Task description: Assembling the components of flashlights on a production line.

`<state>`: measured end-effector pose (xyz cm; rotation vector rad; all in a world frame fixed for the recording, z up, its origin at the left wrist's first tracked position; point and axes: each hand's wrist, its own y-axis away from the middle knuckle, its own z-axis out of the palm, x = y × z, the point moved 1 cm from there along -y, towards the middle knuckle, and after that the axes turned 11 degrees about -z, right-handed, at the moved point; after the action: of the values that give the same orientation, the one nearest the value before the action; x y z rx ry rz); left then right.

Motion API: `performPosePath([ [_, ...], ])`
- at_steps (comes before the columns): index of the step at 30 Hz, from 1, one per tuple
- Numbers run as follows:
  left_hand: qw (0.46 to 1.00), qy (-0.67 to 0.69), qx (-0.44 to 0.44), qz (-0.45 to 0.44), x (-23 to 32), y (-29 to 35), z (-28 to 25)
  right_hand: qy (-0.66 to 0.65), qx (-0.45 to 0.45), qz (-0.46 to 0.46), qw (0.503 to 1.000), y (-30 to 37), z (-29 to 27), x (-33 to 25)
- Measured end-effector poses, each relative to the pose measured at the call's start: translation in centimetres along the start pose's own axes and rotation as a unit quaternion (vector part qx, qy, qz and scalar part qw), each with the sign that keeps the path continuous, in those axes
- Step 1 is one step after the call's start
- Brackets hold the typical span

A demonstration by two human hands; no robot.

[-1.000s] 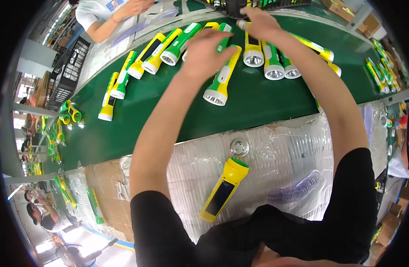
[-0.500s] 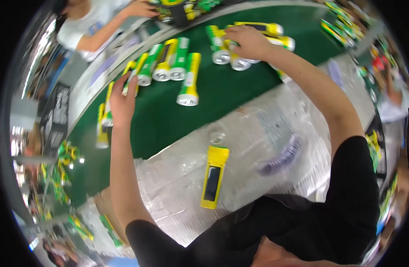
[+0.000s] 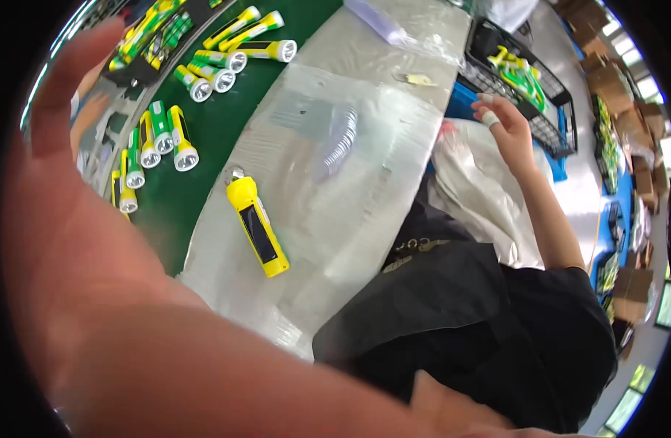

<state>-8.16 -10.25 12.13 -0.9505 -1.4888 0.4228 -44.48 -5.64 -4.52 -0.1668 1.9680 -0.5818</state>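
My left hand is large and blurred close to the camera at the left. One finger points up, the others are hidden, and I see nothing held. On the right, my right hand is raised beside a white sack, fingers loosely apart and nothing in them; one finger wears a white wrap. A yellow flashlight with a dark panel lies on the plastic-covered worktop, apart from both hands. At its head sits a small clear round piece.
Several green and yellow flashlights lie on the green belt. A curved purple strip is on the worktop. To the right stand the white sack and a black crate of yellow-green parts. Part of another person shows behind my left hand.
My view has turned to the right. Both hands have left the flashlights on the belt: the left came close to the camera, the right moved out beside the sack and crate.
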Motion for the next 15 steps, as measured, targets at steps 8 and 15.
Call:
performPosePath([
  [8,0.970,-0.137,0.091,0.181,4.2,-1.1,-2.1,-0.087,0.032,0.118,0.989,4.4,0.9,3.0],
  [15,0.939,-0.255,0.146,0.181,7.1,-2.5,-1.7,0.027,-0.091,-0.054,0.994,-7.1,1.5,2.5],
])
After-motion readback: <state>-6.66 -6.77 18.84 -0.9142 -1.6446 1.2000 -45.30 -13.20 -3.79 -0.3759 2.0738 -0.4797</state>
